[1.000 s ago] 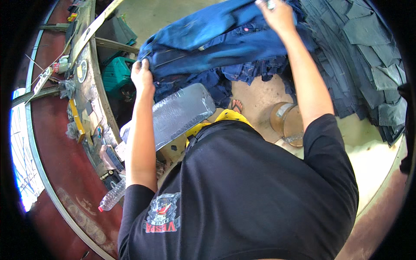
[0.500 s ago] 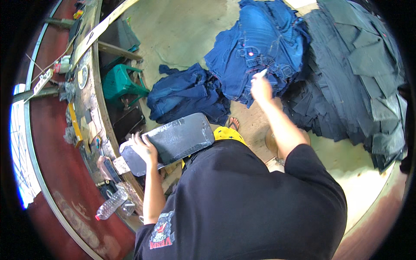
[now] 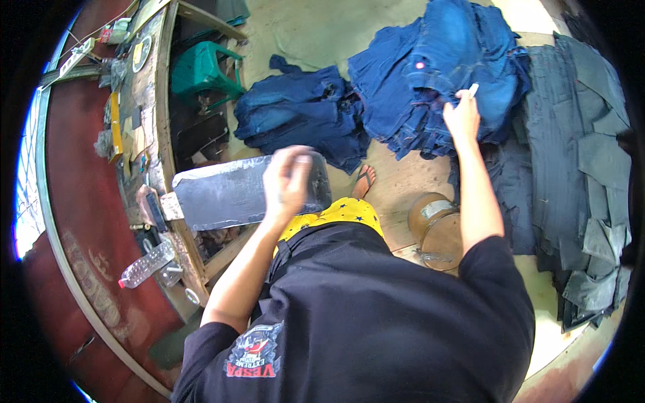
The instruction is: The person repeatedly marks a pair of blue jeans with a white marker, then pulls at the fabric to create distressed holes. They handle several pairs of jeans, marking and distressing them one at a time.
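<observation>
A long dark board [image 3: 222,195] with rounded corners and a scuffed surface lies across my lap and the bench edge. Over its right part is my left hand [image 3: 289,180], smeared by motion; its fingers cannot be made out clearly. Farther ahead and to the right, my right hand [image 3: 462,119] is closed around a small white object [image 3: 473,89], whose kind I cannot tell. That hand is above a large heap of blue denim garments [image 3: 430,74]. A smaller pile of dark blue denim [image 3: 295,111] is spread on the floor to its left.
Long stacks of dark grey cloth [image 3: 557,154] stand at the right. A brown round container [image 3: 437,225] is near my right side. On the left are a wooden workbench [image 3: 156,114], a green plastic stool [image 3: 205,70] and a clear plastic bottle [image 3: 149,264].
My left hand has moved right along the board from its left end, and the board has levelled out. My right hand, still holding the white object, appears farther right. The view has shifted.
</observation>
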`<state>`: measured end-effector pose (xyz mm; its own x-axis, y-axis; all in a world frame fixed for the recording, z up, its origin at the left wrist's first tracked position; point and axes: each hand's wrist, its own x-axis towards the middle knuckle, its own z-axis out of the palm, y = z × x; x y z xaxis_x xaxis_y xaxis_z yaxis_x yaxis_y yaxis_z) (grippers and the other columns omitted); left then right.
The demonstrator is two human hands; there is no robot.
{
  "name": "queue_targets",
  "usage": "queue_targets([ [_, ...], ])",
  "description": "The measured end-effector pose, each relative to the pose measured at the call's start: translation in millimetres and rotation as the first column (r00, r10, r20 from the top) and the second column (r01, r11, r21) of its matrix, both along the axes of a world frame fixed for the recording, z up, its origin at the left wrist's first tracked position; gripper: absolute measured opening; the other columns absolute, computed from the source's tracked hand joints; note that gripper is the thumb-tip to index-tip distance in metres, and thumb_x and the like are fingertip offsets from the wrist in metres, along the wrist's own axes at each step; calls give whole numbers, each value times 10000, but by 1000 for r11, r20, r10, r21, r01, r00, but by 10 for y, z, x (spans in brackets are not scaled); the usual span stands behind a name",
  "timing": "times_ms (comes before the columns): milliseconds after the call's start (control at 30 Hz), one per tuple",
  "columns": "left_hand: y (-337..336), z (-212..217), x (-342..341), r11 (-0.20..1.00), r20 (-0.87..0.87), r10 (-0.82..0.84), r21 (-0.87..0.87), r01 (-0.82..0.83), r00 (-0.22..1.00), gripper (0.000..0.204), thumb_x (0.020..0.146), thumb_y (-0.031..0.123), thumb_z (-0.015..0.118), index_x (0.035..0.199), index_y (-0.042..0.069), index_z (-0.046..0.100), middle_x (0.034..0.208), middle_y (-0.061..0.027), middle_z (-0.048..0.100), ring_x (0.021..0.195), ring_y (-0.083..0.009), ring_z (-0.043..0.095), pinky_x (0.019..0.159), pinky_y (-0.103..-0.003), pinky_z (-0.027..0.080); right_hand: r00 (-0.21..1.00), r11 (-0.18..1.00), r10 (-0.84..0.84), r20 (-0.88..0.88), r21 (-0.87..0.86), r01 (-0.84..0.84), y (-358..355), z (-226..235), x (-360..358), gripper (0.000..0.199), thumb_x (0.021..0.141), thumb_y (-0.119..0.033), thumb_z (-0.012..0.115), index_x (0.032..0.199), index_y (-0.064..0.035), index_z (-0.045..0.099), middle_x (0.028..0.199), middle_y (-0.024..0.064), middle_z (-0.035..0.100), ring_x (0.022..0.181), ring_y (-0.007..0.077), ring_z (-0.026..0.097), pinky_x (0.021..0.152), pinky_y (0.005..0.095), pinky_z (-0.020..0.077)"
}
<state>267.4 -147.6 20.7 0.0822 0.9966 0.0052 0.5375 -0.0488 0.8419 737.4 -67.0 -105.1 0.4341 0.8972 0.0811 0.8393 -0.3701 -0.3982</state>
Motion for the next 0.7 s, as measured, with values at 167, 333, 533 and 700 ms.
queue_targets([
  [167, 538, -243, 1456, 546, 533, 287, -774, 321, 796, 604, 1127, 500, 635, 1415, -30, 670, 1267, -154, 774, 1196, -276, 736, 1087, -411, 567, 949, 928, 256, -184, 321, -188, -479, 946, -1177, 443, 794, -104, 802, 1199, -38, 633, 1166, 221, 684, 1138, 437, 678, 1025, 497, 548],
  [333, 940, -301, 1471, 741, 661, 597, -671, 3, 454, 249, 1036, 40, 690, 1278, -13, 702, 1224, -155, 783, 1075, -322, 767, 1023, -490, 619, 865, 967, 247, -436, 164, -193, -1068, 1236, -2341, 647, 753, -9, 857, 1330, -46, 566, 1221, 240, 660, 1153, 468, 680, 1008, 531, 556],
  [533, 238, -58, 110, 781, 705, 590, -622, -56, 393, 456, 1075, -75, 534, 1501, 74, 605, 1464, -124, 678, 1327, -323, 675, 1100, -493, 589, 886, 908, 418, -199, 124, -400, -1783, 1396, -3221, 601, 797, -67, 823, 1342, -39, 572, 1156, 175, 637, 1070, 375, 632, 863, 506, 532],
  [700, -155, -191, -752, 726, 572, 581, -685, -53, 579, 372, 1100, 35, 613, 1461, 122, 639, 1203, -41, 765, 929, -195, 760, 738, -356, 639, 755, 836, 543, -367, 148, -529, -2127, 1411, -3908, 522, 802, -80, 841, 1260, -49, 592, 1122, 201, 654, 1079, 408, 653, 941, 508, 556],
])
